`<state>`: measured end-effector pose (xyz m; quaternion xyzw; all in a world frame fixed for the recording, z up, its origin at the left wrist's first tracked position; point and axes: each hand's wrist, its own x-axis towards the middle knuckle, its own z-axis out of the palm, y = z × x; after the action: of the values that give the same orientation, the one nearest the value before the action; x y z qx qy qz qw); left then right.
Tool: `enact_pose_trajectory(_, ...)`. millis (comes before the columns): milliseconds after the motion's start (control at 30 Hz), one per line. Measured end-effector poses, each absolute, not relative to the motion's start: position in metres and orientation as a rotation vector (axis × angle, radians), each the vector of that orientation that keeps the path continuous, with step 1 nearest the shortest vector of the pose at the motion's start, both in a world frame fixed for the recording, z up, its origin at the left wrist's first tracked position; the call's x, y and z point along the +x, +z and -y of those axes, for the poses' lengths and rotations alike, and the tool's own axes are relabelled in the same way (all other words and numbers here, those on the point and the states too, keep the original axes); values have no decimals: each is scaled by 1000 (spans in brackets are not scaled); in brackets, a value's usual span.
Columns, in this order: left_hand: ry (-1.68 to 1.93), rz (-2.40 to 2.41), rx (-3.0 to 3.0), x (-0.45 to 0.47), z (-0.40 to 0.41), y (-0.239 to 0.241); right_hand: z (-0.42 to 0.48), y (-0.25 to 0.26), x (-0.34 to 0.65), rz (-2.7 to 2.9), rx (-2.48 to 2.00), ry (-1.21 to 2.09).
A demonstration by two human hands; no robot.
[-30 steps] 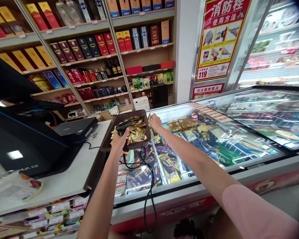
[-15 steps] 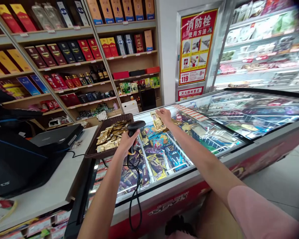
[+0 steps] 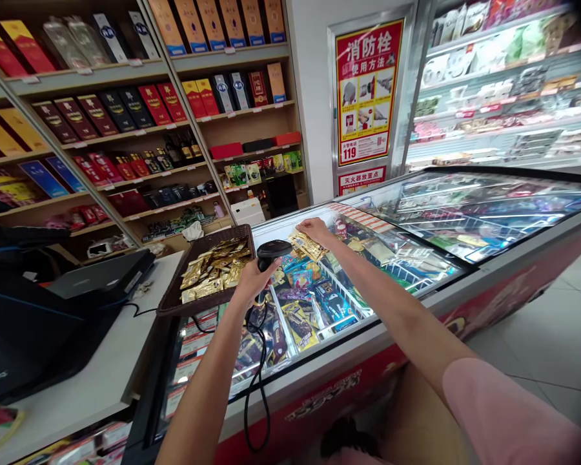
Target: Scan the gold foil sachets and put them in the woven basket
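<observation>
My left hand (image 3: 253,281) is wrapped round the handle of a black corded barcode scanner (image 3: 272,249), whose head points right. My right hand (image 3: 314,230) pinches a gold foil packet (image 3: 306,245) just in front of the scanner head, above the glass lid of the chest freezer (image 3: 407,294). A brown wicker tray (image 3: 172,302) with several more gold packets (image 3: 213,270) rests on the freezer's left end, beside my left hand. The scanner's black cable (image 3: 256,381) hangs down over the freezer's front.
A white counter (image 3: 91,381) with a black register screen (image 3: 24,336) and a black printer (image 3: 101,274) lies at left. Shelves of boxed bottles (image 3: 140,103) fill the back wall. A red fire-hydrant poster (image 3: 365,87) and a lit open fridge (image 3: 503,84) stand at right.
My right hand left the tray's right edge, picked a gold packet off the freezer lid and brought it to the scanner. The scanner turned from the tray toward the right. The view shifted right.
</observation>
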<state>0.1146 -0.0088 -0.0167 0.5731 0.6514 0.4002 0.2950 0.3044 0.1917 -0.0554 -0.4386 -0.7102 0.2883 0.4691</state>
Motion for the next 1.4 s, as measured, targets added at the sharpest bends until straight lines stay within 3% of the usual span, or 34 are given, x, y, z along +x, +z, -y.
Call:
enact_pose_trajectory(400, 1119, -1669, 1451, 106, 14, -15, -218, -86, 298, 1668, -1307, 571)
enact_pose_trajectory(767, 1423, -1828, 1179, 12, 52, 2, -234, -101, 237, 1799, -1628, 383)
enact_pose_trajectory(1133, 1473, -1924, 1053, -37, 71, -8, -187, -78, 85, 2582, -927, 122)
enact_pose_trajectory(1400, 1445, -1904, 1078, -19, 62, -19, -172, -76, 110, 2524, -852, -128)
